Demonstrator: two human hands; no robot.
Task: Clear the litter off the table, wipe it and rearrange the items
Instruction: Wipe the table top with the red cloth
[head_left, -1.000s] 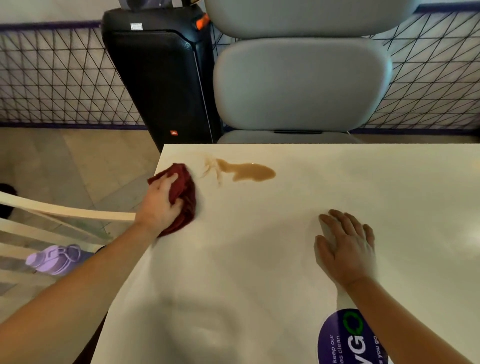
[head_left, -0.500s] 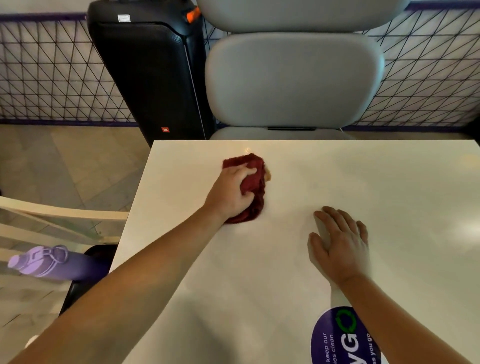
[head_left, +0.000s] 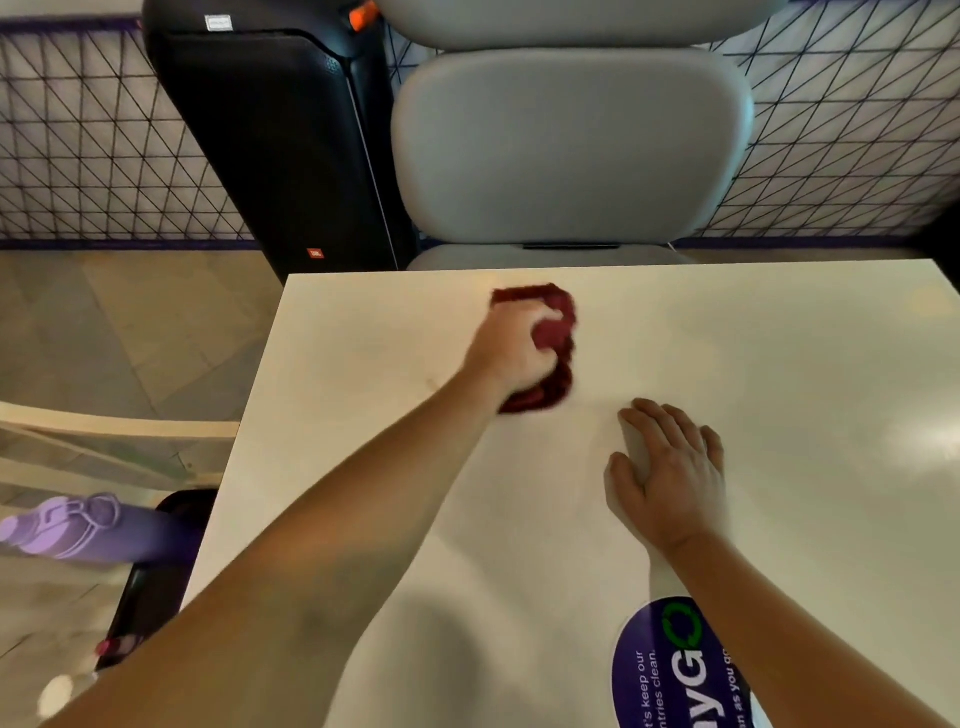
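Left of the white rectangular table (head_left: 779, 364), a lilac plastic water bottle (head_left: 72, 527) lies sideways below its edge. On the table's far half, the left hand (head_left: 511, 353) grasps a crumpled dark-red wiping cloth (head_left: 556, 332), pressed to the tabletop and blurred. Right of the cloth, the right hand (head_left: 670, 467) rests flat, fingers relaxed. A purple round sticker (head_left: 660, 670) sits at the table's near edge.
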